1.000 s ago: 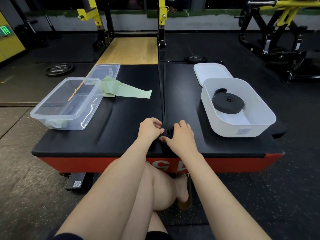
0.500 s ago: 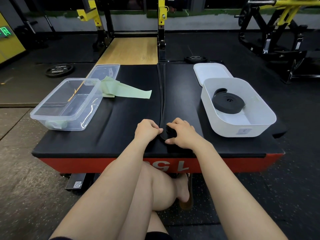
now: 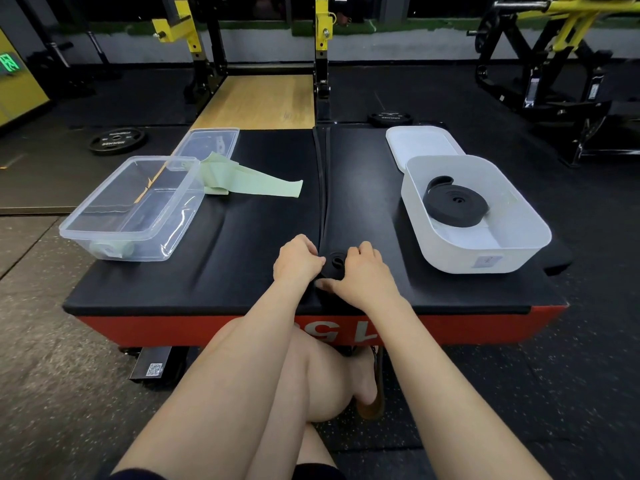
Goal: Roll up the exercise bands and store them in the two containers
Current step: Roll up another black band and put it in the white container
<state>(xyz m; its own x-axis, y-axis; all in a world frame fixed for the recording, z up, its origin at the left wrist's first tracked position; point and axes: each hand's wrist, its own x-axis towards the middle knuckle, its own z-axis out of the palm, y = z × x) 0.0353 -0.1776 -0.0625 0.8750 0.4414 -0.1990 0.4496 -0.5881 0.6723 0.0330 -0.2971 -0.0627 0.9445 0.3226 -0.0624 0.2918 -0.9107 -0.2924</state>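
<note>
Since earlier, both our left hand and right hand pinched the growing black roll; one roll already lay in the white bin, green band left.

Large white characters on the red front panel just below the wrists, partly hidden by the arms, seen upside down; "9" and "L" shapes only, not readable as a word. QR code sticker on the dark base bracket, low and left of the left hand's fingers. Green illuminated sign far left, and lettering on the weight plate far beyond, too small to read.
</note>
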